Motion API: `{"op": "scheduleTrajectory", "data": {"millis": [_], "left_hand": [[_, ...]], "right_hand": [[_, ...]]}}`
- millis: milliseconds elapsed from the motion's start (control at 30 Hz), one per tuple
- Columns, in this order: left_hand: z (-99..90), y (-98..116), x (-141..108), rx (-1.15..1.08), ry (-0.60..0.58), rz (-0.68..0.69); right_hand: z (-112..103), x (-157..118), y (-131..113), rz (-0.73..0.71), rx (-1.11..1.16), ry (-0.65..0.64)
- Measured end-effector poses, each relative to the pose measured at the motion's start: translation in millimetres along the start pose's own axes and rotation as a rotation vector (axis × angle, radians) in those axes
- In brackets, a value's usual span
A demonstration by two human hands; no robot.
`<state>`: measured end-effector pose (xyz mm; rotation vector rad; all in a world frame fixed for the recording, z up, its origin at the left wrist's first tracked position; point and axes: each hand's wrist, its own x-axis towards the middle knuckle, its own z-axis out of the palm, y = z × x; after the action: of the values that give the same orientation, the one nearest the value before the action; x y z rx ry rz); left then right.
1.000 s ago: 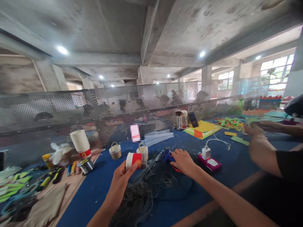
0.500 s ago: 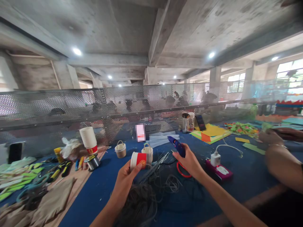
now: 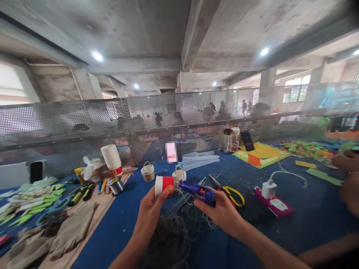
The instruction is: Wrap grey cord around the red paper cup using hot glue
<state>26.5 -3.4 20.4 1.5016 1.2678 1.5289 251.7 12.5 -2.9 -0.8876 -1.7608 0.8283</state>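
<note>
My left hand (image 3: 153, 211) is closed round a red and white paper cup (image 3: 162, 185) tipped on its side, its base end toward the right. In my right hand (image 3: 221, 209) is a blue hot glue gun (image 3: 198, 191), its nozzle pointing left at the cup's end; whether it touches cannot be made out. Behind them stand two small cups with rope handles, one left (image 3: 147, 173) and one right (image 3: 179, 175), the latter partly hidden. Pliers-like scissors with yellow and red handles (image 3: 237, 196) lie beyond my right hand. Thin wires (image 3: 193, 203) lie beneath the gun.
At left are a stack of paper cups (image 3: 111, 158), a wire spool (image 3: 116, 185), and grey gloves (image 3: 74, 231). A purple power strip (image 3: 277, 205) with a white plug lies right. Coloured paper (image 3: 263, 153) and a perforated metal screen (image 3: 157, 127) are behind. Another person's arm (image 3: 349, 186) is far right.
My right hand has brought the glue gun down and left, from upright beside the cup to level at its end. The yellow-handled scissors have come into sight. The view has turned slightly left.
</note>
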Motion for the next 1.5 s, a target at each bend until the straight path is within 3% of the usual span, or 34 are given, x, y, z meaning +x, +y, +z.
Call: {"op": "scheduleTrajectory", "data": {"millis": [333,700,1500], "left_hand": [[0.5,-1.3,-0.1,0.049,0.038,0.042],[0.6,0.5,0.7,0.07,0.041,0.069],[1.3,-0.7,0.4,0.138,0.044,0.073]], "right_hand": [[1.5,-5.0,-0.5,0.029,0.065,-0.106],[-0.6,-3.3,-2.6,-0.07,-0.101,-0.072],[-3.3,-3.3,-5.4,-0.171,-0.15,-0.084]]}}
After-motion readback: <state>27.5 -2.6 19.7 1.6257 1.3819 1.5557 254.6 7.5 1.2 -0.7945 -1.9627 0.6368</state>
